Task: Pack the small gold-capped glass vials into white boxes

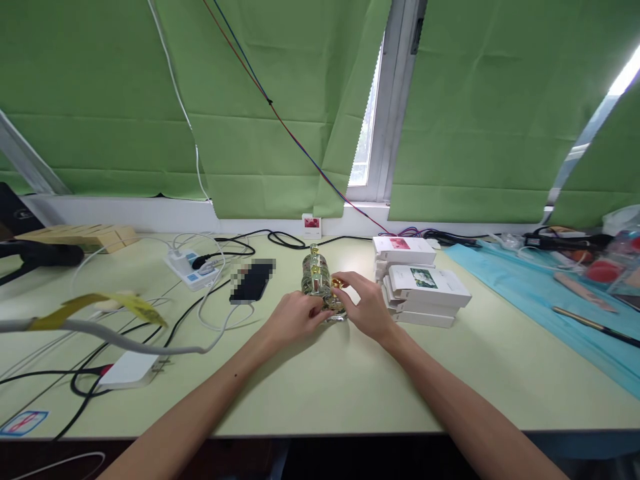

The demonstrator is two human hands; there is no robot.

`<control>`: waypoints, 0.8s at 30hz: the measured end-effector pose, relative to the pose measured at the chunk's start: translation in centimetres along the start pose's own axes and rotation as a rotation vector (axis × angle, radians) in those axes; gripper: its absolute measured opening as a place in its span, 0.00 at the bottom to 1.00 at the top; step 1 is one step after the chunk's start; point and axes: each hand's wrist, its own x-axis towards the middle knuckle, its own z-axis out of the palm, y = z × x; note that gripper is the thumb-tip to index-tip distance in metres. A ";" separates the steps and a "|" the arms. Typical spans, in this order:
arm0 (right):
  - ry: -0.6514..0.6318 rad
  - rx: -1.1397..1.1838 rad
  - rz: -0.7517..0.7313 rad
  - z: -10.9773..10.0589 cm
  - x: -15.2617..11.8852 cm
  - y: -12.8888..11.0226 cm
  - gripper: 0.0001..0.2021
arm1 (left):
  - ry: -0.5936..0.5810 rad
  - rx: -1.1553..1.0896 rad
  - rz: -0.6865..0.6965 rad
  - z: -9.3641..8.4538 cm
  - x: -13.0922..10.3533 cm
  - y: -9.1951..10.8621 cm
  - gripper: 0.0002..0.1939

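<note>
The smooth pale-green tabletop runs from its straight near edge to both hands; the left hand angles inward, fingers curled, though I cannot tell what they clamp; the right hand arches, fingertips pinched on a shiny rounded gold piece; speckled, rounded bottle-like objects with clear yellowish tops line up beyond; stacked white cardboard boxes stand right; green fabric curtains hang far.

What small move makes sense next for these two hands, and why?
Perhaps the right hand should gently adjust the gold piece while the left hand steadies beside it: right fingertips appear to pinch that piece, and left fingers sit close by.
</note>
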 end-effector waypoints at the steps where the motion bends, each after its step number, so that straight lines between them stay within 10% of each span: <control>1: -0.002 -0.001 -0.003 0.0 0.0 0.0 0.09 | 0.000 -0.002 -0.001 0.0 0.0 0.0 0.23; 24: -0.028 0.021 0.005 0.2 0.0 0.3 0.07 | 0.131 -0.138 -0.028 -0.2 -0.1 0.3 0.15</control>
